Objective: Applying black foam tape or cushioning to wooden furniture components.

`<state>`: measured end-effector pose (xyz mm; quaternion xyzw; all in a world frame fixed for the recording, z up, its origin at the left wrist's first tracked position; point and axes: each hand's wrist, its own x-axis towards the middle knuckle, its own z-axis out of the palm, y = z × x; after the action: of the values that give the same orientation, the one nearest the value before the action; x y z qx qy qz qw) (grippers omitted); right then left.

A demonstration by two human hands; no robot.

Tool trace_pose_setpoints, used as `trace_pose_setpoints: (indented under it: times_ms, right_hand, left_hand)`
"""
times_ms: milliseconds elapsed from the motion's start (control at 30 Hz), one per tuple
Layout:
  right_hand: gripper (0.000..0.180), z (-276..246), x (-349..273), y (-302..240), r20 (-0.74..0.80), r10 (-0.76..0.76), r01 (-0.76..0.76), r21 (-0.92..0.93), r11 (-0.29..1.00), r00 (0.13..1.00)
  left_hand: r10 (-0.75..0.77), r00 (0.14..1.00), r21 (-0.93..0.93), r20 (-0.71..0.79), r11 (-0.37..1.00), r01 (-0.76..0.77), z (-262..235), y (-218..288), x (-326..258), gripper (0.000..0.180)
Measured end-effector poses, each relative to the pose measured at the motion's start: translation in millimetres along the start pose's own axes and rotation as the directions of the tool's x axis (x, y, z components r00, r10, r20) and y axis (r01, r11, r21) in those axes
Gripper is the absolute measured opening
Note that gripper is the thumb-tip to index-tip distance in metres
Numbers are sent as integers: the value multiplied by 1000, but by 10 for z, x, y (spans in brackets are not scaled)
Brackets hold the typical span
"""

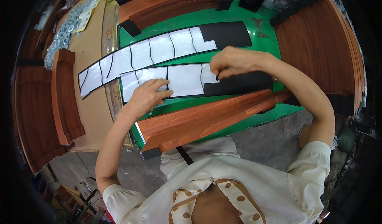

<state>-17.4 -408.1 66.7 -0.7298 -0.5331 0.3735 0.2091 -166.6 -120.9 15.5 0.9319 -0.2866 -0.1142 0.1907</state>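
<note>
Two long black panels lie side by side, each faced with white sheets divided by thin dark lines. On the nearer black panel [238, 88], my left hand [145, 98] rests with its fingers stretched over the white sheet [185, 80]. Close to that panel's right part, my right hand [236, 61] is closed in a pinch. A small black piece [217, 78] shows just below its fingertips, at the end of the white facing; its full shape is hidden. The farther black panel [227, 33] lies untouched, its right end bare of white.
A red-brown wood-grain moulding [199, 118] lies along the near edge of the green tabletop [262, 113]. Another moulding [175, 11] stands at the back. Stacked brown boards [318, 45] are at the right. Metal washers [65, 31] lie on cardboard [89, 116] at the left.
</note>
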Motion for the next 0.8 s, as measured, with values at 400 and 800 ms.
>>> trace_pose_setpoints:
  times_ms: [400, 800]
  right_hand:
    - [28, 262, -789, -1082, -654, 506, 260, 721, 643, 562]
    - [33, 1125, -1407, -1493, -636, 581, 488, 769, 414, 508]
  left_hand:
    - [-246, 778, -266, -578, 958, 105, -956, 668, -207, 31]
    - [327, 534, 249, -779, 944, -215, -312, 2255, 243, 39]
